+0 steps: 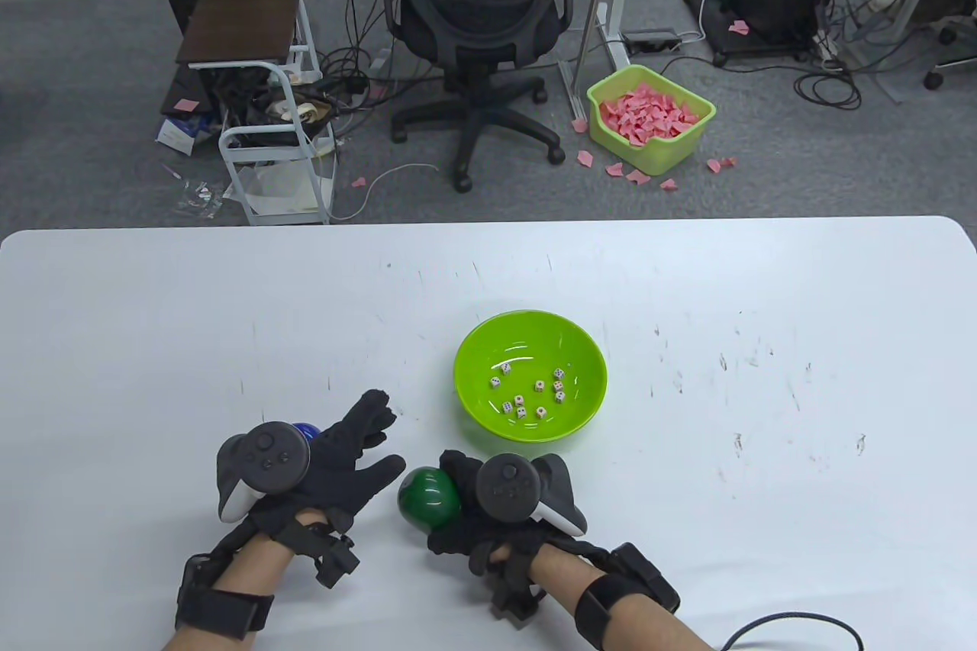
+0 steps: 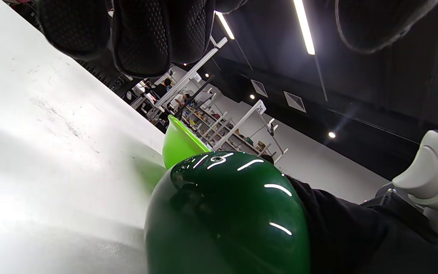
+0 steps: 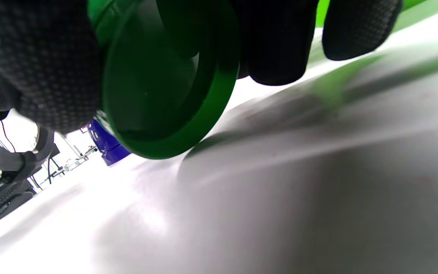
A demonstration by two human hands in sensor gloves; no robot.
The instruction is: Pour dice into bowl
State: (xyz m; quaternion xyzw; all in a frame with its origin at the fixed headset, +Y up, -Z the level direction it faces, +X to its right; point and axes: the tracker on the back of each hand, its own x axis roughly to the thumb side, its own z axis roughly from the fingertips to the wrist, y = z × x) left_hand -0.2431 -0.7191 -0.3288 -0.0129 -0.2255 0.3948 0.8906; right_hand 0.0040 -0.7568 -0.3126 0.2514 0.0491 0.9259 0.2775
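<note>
A lime green bowl [image 1: 530, 334] sits on the white table and holds several white dice [image 1: 528, 393]. My right hand [image 1: 488, 491] grips a dark green cup [image 1: 429, 498] just near-left of the bowl, mouth down and tilted above the table; its rim [image 3: 173, 148] shows in the right wrist view, and no dice show inside. The cup [image 2: 226, 213] also fills the left wrist view, with the bowl [image 2: 179, 140] behind it. My left hand [image 1: 347, 445] lies open with fingers spread, left of the cup, over a blue object [image 1: 307, 430].
The blue object [image 3: 107, 142] stands on the table behind the green cup in the right wrist view. The white table [image 1: 763, 346] has scuff marks on its right side. Beyond its far edge stand an office chair [image 1: 477, 10] and a green bin [image 1: 650, 118].
</note>
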